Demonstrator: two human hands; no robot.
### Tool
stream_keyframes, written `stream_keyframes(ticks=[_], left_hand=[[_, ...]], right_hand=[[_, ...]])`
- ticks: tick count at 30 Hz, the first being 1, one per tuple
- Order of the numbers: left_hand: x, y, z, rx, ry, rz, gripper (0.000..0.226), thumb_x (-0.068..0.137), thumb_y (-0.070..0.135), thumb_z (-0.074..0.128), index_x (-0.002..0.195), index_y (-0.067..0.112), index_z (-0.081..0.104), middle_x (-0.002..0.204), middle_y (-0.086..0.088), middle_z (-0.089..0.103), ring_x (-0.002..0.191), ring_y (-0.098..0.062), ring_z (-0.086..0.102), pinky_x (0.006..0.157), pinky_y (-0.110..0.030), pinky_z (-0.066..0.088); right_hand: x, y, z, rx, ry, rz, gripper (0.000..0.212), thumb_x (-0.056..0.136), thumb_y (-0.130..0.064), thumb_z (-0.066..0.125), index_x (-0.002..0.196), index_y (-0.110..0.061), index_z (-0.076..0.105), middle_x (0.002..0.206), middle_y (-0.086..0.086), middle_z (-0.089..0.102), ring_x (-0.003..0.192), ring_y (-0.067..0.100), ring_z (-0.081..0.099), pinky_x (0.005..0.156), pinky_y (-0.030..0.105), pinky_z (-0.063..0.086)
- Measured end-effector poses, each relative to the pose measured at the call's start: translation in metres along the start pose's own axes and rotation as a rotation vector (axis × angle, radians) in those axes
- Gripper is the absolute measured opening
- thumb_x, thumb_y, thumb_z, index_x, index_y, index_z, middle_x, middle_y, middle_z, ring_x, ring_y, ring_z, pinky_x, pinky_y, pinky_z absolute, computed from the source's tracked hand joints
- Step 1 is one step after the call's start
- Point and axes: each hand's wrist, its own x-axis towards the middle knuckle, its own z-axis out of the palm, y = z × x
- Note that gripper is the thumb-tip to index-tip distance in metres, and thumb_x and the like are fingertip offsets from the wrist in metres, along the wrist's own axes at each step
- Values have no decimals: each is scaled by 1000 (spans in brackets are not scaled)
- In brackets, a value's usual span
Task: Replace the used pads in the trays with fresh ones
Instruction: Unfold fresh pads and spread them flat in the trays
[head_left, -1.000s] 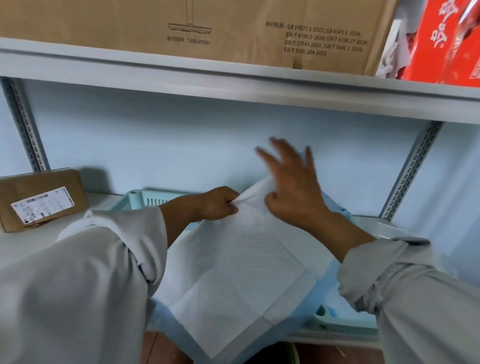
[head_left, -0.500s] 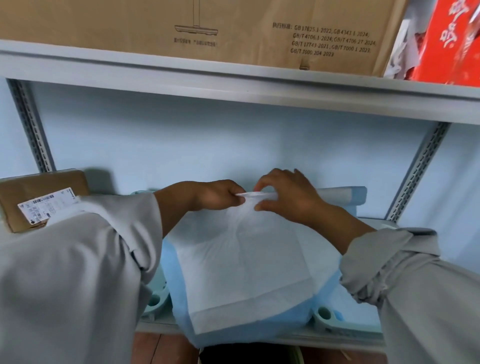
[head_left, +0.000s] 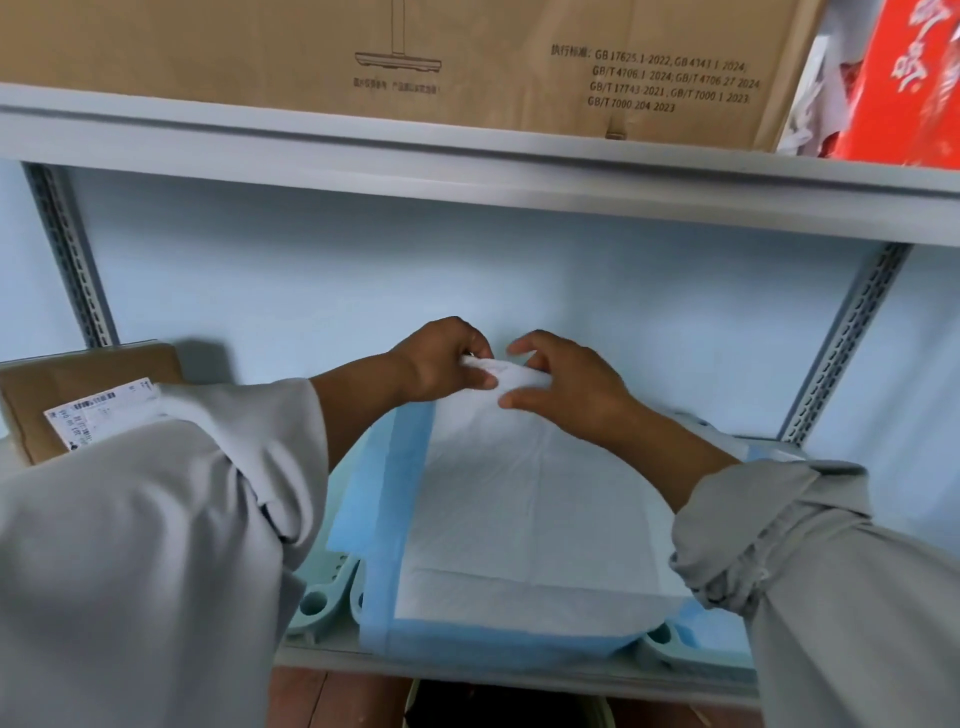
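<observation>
Both pinching the pad's (head_left: 524, 509) far edge over the tray (head_left: 324, 597): left hand (head_left: 441, 364), right hand (head_left: 566, 389).

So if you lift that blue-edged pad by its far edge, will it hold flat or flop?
Probably flop: the pad already drapes over the tray front and bunches where the left hand and right hand pinch it. It looks thin and crease-marked, so likely light and easily shifted.
</observation>
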Motion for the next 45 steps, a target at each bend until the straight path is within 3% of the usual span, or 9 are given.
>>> stream_keyframes(ticks=[3, 12, 18, 23, 26, 34, 37, 40, 45], left_hand=[[4, 8, 5, -32, 59, 28, 15, 86, 25, 68, 87, 10, 69, 80, 1, 59, 78, -16, 53, 70, -25, 42], [-21, -8, 12, -146, 24, -76, 52, 87, 31, 65, 131, 23, 37, 109, -1, 52, 90, -20, 53, 79, -29, 43], [-22, -10, 24, -165, 229, -13, 34, 92, 1, 35, 100, 31, 48, 102, -8, 60, 77, -29, 55, 69, -31, 42], [-17, -12, 28, -148, 173, -96, 19, 95, 18, 46, 79, 25, 54, 79, -1, 54, 62, -16, 40, 67, -25, 37], [-20, -2, 27, -288, 111, -161, 55, 96, 55, 32, 67, 10, 48, 69, -7, 51, 67, -24, 46, 69, -33, 40], [0, -6, 34, -132, 251, 26, 30, 92, 25, 59, 97, -4, 65, 141, -2, 44, 120, -18, 50, 95, -20, 35], [1, -2, 31, -224, 246, 41, 19, 92, 19, 59, 86, 1, 66, 100, -4, 63, 90, -15, 60, 83, -23, 42], [-3, 1, 29, -303, 260, -6, 28, 92, 11, 59, 68, -3, 59, 51, 11, 42, 47, 0, 46, 56, -8, 35], [-2, -1, 28, -344, 205, -2, 48, 91, 17, 61, 51, 15, 35, 52, 4, 30, 40, -4, 34, 47, -11, 26]], right_hand=[[8, -3, -4, 16, 121, 103, 16, 85, -42, 65, 82, -27, 60, 86, -6, 57, 82, 15, 54, 69, 27, 38], [12, 46, -13, 105, 259, 308, 22, 92, -36, 57, 76, -23, 61, 85, -1, 59, 81, 21, 53, 72, 29, 38], [10, 49, -5, 189, 291, 331, 22, 95, -30, 52, 86, -18, 66, 90, 2, 61, 86, 23, 56, 74, 30, 40], [14, 46, -4, 204, 290, 347, 21, 98, -27, 43, 86, -19, 59, 99, 5, 62, 91, 26, 56, 79, 33, 42], [16, 44, -1, 221, 280, 361, 22, 98, -27, 43, 84, -19, 57, 94, 3, 59, 94, 28, 58, 78, 32, 41], [13, 31, 17, 248, 150, 193, 23, 93, -33, 55, 113, -21, 58, 111, 3, 62, 106, 25, 57, 87, 32, 44], [9, 26, 20, 394, 139, 79, 42, 86, -31, 67, 125, -26, 54, 105, 0, 60, 100, 18, 57, 93, 35, 47], [9, 24, 21, 415, 145, 39, 41, 79, -32, 75, 117, -23, 63, 94, -6, 60, 88, 12, 56, 84, 29, 46], [13, 26, 15, 247, 207, 103, 16, 85, -35, 67, 85, -20, 71, 86, 0, 69, 82, 18, 61, 78, 35, 50]])
